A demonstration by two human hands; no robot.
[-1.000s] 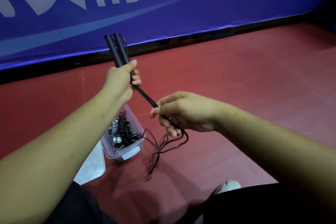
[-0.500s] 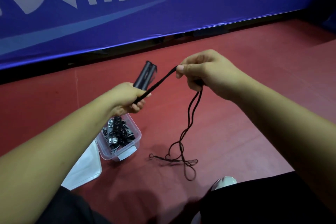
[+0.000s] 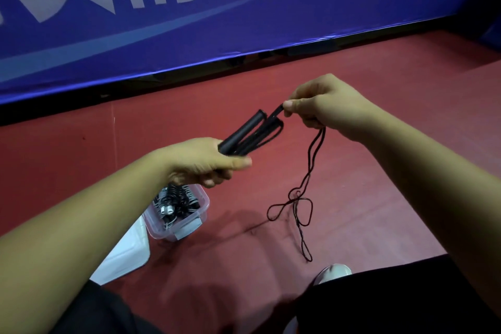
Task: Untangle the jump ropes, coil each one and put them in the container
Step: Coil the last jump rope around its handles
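**A:** Where is the jump rope?

**B:** In the air, between the two hands. The left hand (image 3: 200, 163) grips the two black handles (image 3: 242, 130) at their lower end, with the fingers curled underneath and the thumb laid flat on top. The handles point up and away, toward the right hand (image 3: 322, 106).

**A:** And what is the right hand doing?

**B:** It pinches the cord (image 3: 297, 198) between thumb and forefinger, just off the far tips of the handles. The other fingers are curled in beneath. A few strands of cord run along the handles between the two hands — I cannot tell how many turns.

**A:** And the rest of the cord?

**B:** It hangs as a double strand from under the right hand down to the red floor (image 3: 379, 89). There it crosses itself and lies in a few loose loops, the longest one trailing toward a pale shoe (image 3: 334, 272) at the lower edge.

**A:** Where is the container?

**B:** The container (image 3: 162, 228) is a clear plastic box on the floor, partly hidden under the left wrist and well apart from the loose loops. Inside it are coiled ropes (image 3: 177, 198), black, with some light-coloured ends showing — too tangled in view to count.

**A:** Does it have a lid?

**B:** A white lid (image 3: 124, 257) lies flat on the floor just beside the box, on the near left. Behind everything, a blue banner (image 3: 244, 22) with white lettering stands along the far edge of the floor.
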